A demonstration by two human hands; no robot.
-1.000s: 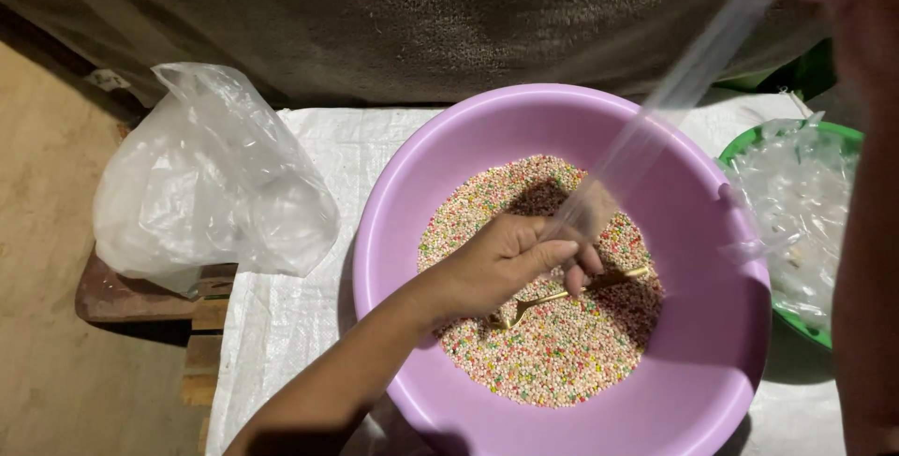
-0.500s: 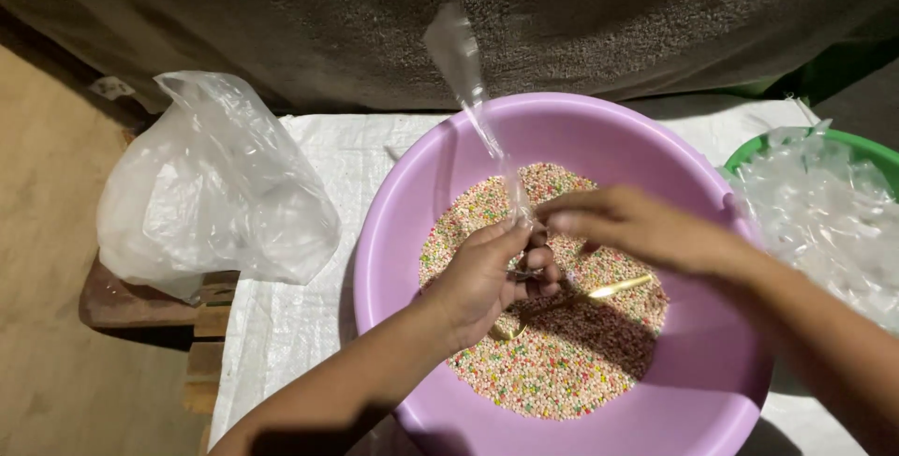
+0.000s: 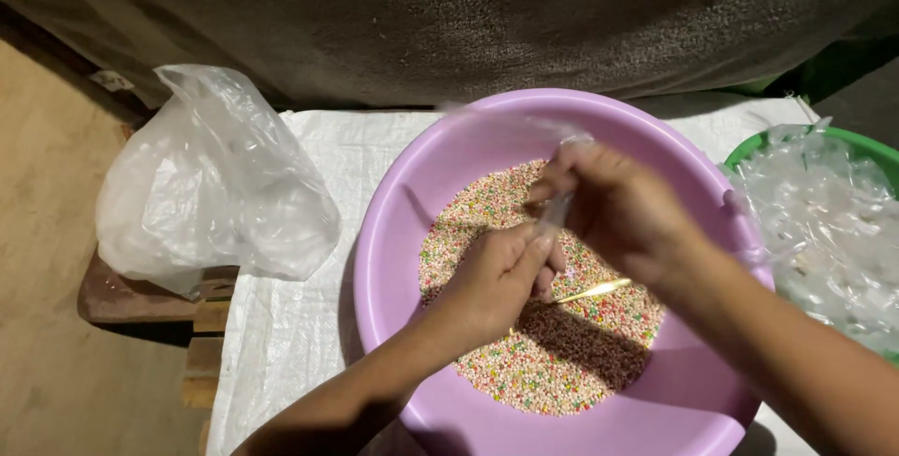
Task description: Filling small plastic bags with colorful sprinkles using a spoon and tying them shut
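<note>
A white woven cloth [image 3: 309, 344] covers the bench, carrying a wide purple basin [image 3: 403, 222] of multicoloured beads [image 3: 534, 372]. A crumpled clear plastic bag [image 3: 211, 184] sits left; a green basin [image 3: 843, 142] holding clear bags sits right. Over the beads, the left hand [image 3: 501, 278] and right hand [image 3: 623, 208] both pinch shut on a small clear bag [image 3: 552, 213], near a yellow stick [image 3: 599, 289].
</note>
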